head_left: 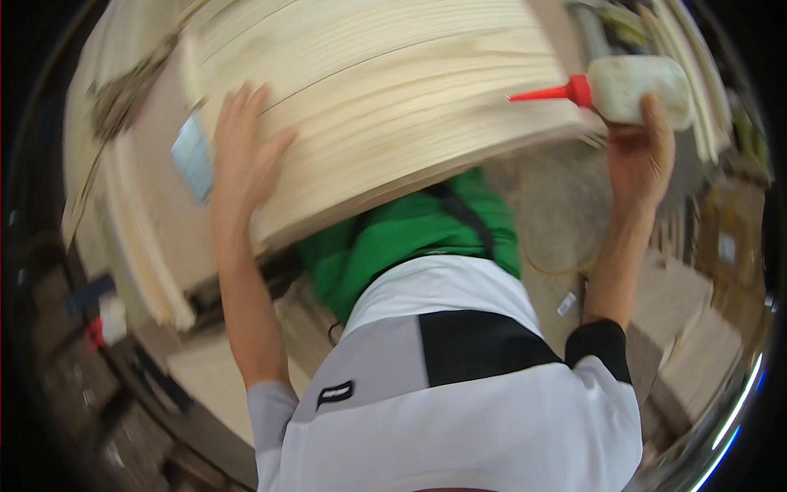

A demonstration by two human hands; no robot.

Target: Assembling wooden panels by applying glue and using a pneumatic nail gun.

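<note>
A white glue bottle [638,88] with a red pointed nozzle is gripped in my right hand [639,156], its tip aimed left over the near right part of a pale wooden panel [393,82]. The panel looks made of several boards, with thin seams running across it. My left hand [246,143] rests at the panel's left end, fingers stretched out and thumb spread, holding nothing. Just beside that wrist lies a light blue piece [193,157], perhaps paper or cloth. Motion blurs the picture somewhat.
Long wooden strips [147,246] stand along the left side, with tangled string [127,94] above. More strips [684,74] lie at the far right. Stacked wooden blocks [684,328] and a cardboard box [730,238] are at lower right. A red and white object [106,322] sits lower left.
</note>
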